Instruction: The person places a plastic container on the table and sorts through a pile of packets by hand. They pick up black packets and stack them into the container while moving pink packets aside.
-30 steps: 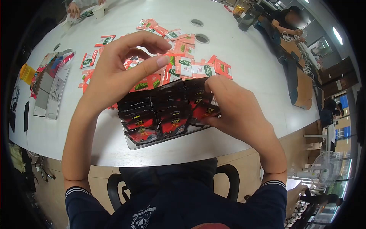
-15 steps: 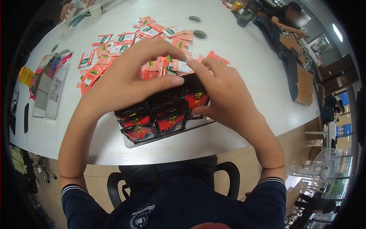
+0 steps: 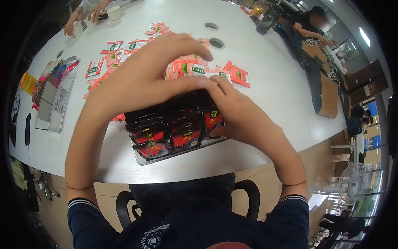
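Rows of black-and-red G7 coffee sachets (image 3: 188,135) stand packed upright in a shallow metallic tray (image 3: 146,162) near the table edge. My right hand (image 3: 242,112) wraps round the right-hand group of these sachets, thumb on their front and fingers over the top back. Above the back of the rows, my left hand (image 3: 153,70) curves in a C shape, its fingers spread from the thumb and nothing between them. The left thumb tip meets the right index finger. Beyond both hands lies a spread of red-and-white Cozy tea sachets (image 3: 198,69), partly hidden by my left hand.
A white box (image 3: 58,103) with colourful packets stands at the left. Another person's hands (image 3: 74,24) hold paper cups (image 3: 114,13) at the far left. Opened cardboard boxes (image 3: 325,93) and a dark cup (image 3: 269,20) line the right edge. Cable holes (image 3: 216,43) pierce the tabletop.
My left fingers have lifted and spread away from the right hand's fingertips. My right hand has shifted slightly left and down. The other person's hands have moved among the cups.
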Demonstrator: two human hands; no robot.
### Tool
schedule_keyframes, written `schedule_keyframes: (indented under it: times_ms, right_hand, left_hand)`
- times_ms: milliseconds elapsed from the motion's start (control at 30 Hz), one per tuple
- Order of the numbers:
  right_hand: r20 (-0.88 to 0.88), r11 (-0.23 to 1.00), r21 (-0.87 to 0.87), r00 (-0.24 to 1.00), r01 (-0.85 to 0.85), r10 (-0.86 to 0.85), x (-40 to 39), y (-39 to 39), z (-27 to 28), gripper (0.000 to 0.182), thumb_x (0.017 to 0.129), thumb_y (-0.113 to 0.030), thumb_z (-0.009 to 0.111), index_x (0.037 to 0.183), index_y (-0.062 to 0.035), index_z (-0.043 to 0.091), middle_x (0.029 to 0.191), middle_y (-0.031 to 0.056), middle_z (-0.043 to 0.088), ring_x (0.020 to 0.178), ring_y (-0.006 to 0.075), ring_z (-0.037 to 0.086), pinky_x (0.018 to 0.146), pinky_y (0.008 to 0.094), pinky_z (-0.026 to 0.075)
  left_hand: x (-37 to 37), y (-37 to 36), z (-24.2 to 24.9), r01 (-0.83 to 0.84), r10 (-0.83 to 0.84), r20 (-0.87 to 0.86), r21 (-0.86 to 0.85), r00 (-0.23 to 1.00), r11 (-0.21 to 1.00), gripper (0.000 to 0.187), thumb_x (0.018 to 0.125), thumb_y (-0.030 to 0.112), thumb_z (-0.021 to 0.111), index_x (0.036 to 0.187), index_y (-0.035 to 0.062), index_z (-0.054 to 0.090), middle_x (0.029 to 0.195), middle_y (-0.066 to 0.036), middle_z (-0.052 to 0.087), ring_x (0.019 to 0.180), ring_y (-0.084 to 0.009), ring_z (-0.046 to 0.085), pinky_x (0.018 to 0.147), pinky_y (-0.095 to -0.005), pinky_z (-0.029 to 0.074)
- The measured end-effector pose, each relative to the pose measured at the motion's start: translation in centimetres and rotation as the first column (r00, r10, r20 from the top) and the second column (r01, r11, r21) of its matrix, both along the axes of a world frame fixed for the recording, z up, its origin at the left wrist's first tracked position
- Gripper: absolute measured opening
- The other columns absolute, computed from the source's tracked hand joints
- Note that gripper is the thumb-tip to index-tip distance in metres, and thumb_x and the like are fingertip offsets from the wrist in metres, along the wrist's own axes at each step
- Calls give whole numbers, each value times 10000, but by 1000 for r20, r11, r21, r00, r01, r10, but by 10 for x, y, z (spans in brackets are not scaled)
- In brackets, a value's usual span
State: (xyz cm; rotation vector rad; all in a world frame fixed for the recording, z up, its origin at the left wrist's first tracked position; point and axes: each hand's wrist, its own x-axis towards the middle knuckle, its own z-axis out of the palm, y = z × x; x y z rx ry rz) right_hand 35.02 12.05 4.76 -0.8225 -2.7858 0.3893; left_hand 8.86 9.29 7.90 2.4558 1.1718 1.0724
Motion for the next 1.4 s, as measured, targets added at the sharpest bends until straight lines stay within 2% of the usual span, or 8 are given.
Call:
schedule_keyframes:
  times_ms: [100,200,300,400,500,700,800,1400]
  right_hand:
    - [40,993,-104,998,52,-48,-3,-4,8,996,685,-13,908,1535,-95,395,1383,161,511,1128,415,655,905,466,589]
    - [1,994,-101,999,47,-47,-2,-4,4,956,708,-8,884,1530,-125,410,1325,153,524,1037,402,678,851,463,591]
    - [40,995,-72,997,73,-71,-4,-5,6,938,708,-23,885,1519,-138,429,1297,150,541,1019,395,679,834,456,585]
    - [43,997,-23,996,79,-78,-4,-4,6,931,696,-41,894,1508,-133,450,1289,151,561,1010,387,678,827,455,575]
    - [-13,998,8,998,68,-68,-1,-4,1,925,689,-50,896,1503,-129,464,1301,153,574,991,385,673,832,458,566]
    - [-57,998,6,996,69,-69,0,-5,-2,910,700,-51,885,1505,-120,466,1328,151,574,967,394,667,825,463,560]
    - [-68,997,0,995,74,-74,0,-4,-4,894,711,-50,878,1501,-117,466,1324,149,573,967,395,667,819,463,560]
    - [-81,998,-16,995,61,-63,-1,-5,-7,894,706,-33,877,1495,-109,464,1333,156,565,1015,395,659,851,461,555]
  left_hand:
    - [-7,-4,-8,-61,57,-42,-114,998,992,411,974,259,749,1335,77,679,1314,-92,697,1225,-259,635,1087,-403,473]
    - [1,-10,25,-198,182,-93,-657,979,728,407,1054,325,639,1389,93,656,1268,-117,711,1137,-255,666,1008,-398,511]
    - [0,-9,26,-281,133,-262,-683,956,674,400,1100,341,546,1410,107,641,1164,-137,734,1052,-245,685,928,-394,531]
    - [-10,-1,-2,-147,27,-220,-548,975,823,382,1109,318,527,1409,111,642,1056,-136,736,995,-237,693,884,-389,537]
    - [-8,-1,5,-176,31,-238,-618,971,766,388,1115,323,519,1413,106,638,1038,-134,722,991,-260,685,894,-397,529]
    - [-1,-13,18,-162,92,-180,-430,979,888,183,1004,200,684,1123,60,685,1018,-107,693,968,-277,664,900,-410,516]
    - [-3,-16,13,44,-62,-189,-99,980,994,138,892,116,771,969,57,673,977,-89,653,975,-283,643,885,-408,509]
    - [8,-26,4,-1,-64,-346,-183,936,983,108,806,99,787,838,35,706,903,-94,606,954,-293,606,827,-415,510]
